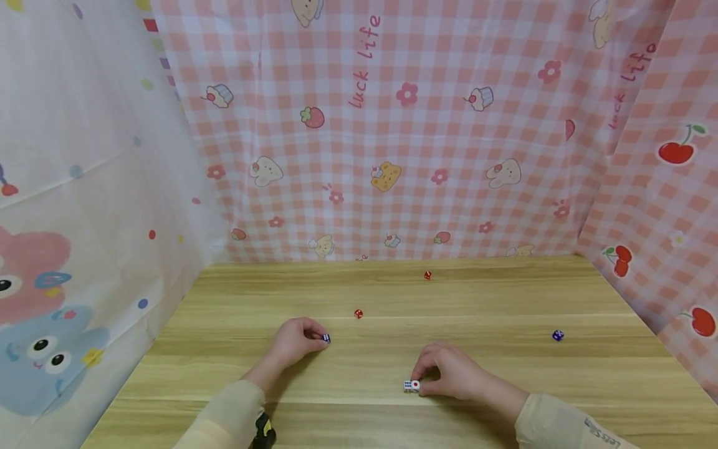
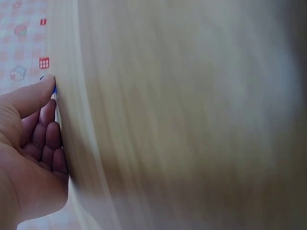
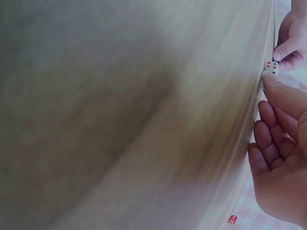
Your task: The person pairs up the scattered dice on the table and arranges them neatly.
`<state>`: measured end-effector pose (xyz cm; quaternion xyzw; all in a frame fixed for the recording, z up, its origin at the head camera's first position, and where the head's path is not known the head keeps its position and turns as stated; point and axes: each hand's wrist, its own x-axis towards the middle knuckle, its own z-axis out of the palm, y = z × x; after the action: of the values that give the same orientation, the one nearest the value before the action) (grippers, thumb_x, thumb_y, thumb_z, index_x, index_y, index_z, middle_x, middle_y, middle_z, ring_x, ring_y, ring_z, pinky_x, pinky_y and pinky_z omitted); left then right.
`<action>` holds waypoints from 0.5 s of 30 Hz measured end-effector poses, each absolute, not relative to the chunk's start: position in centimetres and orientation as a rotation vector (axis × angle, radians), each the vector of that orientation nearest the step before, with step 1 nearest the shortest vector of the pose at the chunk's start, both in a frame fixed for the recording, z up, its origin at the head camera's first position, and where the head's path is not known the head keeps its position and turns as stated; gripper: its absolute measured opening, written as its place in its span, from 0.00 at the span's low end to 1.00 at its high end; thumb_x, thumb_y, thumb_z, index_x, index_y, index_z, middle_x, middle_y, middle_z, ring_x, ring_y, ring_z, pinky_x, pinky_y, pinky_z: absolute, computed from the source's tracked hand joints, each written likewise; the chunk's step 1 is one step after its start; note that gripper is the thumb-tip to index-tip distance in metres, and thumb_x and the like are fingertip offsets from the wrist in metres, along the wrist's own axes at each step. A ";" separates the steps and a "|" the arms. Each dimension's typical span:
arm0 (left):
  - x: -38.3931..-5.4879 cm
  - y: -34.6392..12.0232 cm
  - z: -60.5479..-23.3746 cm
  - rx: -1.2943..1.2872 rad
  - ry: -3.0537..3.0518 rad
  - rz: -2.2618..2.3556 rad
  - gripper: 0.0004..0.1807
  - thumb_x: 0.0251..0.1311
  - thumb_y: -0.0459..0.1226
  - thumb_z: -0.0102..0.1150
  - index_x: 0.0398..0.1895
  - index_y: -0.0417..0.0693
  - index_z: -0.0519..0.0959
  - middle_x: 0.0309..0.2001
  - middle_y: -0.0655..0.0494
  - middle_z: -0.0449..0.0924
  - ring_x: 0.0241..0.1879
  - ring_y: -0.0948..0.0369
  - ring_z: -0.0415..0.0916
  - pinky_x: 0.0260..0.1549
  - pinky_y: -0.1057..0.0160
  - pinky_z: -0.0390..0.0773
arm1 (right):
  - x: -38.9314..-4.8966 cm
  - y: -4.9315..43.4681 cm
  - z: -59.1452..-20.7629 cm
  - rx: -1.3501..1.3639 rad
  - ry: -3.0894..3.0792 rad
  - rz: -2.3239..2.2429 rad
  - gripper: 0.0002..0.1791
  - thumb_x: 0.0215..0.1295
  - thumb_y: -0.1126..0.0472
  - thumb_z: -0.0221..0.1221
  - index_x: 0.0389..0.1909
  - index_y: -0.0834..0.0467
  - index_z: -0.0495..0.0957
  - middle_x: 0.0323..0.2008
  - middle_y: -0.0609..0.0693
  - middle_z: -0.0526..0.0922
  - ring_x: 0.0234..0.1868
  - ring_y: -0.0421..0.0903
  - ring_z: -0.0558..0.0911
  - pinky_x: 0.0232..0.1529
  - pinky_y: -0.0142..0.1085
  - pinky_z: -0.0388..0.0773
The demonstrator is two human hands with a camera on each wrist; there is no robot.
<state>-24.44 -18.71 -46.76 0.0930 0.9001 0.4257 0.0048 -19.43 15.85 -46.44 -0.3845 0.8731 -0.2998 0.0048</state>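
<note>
My left hand [image 1: 297,342] pinches a blue die [image 1: 326,338] at the wooden tabletop [image 1: 336,399], a red die [image 1: 358,313] lies just beyond, a loose white die [image 1: 407,386] touches the second white die [image 1: 415,386] my right hand [image 1: 449,371] pinches, and another blue die [image 1: 558,335] lies farthest right.

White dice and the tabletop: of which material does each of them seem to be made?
White dice: probably hard plastic, opaque and smooth-looking; the evenly white faces with coloured pips suggest it.
Tabletop: wood or wood-look laminate, fairly matte; pale streaked grain shows, but cannot settle which.
</note>
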 end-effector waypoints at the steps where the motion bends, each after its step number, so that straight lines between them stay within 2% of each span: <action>1: -24.4 -18.5 -46.8 0.308 2.814 1.336 0.07 0.49 0.30 0.75 0.30 0.42 0.84 0.27 0.60 0.81 0.30 0.64 0.76 0.34 0.64 0.75 | -19.4 15.8 -46.4 -1.201 2.733 -0.940 0.09 0.49 0.59 0.75 0.31 0.45 0.86 0.33 0.31 0.79 0.39 0.33 0.74 0.46 0.38 0.72; 15: -24.2 -15.6 -46.9 0.464 2.747 1.304 0.06 0.49 0.30 0.75 0.29 0.43 0.85 0.27 0.61 0.80 0.29 0.66 0.75 0.32 0.66 0.75 | -19.4 15.8 -46.4 -1.214 2.732 -0.939 0.09 0.49 0.58 0.75 0.30 0.45 0.85 0.33 0.32 0.79 0.39 0.33 0.74 0.46 0.39 0.71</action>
<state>-24.16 -15.63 -46.93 0.1509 0.8926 0.4236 0.0329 -19.43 15.85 -46.41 -0.3873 0.8719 -0.2995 0.0039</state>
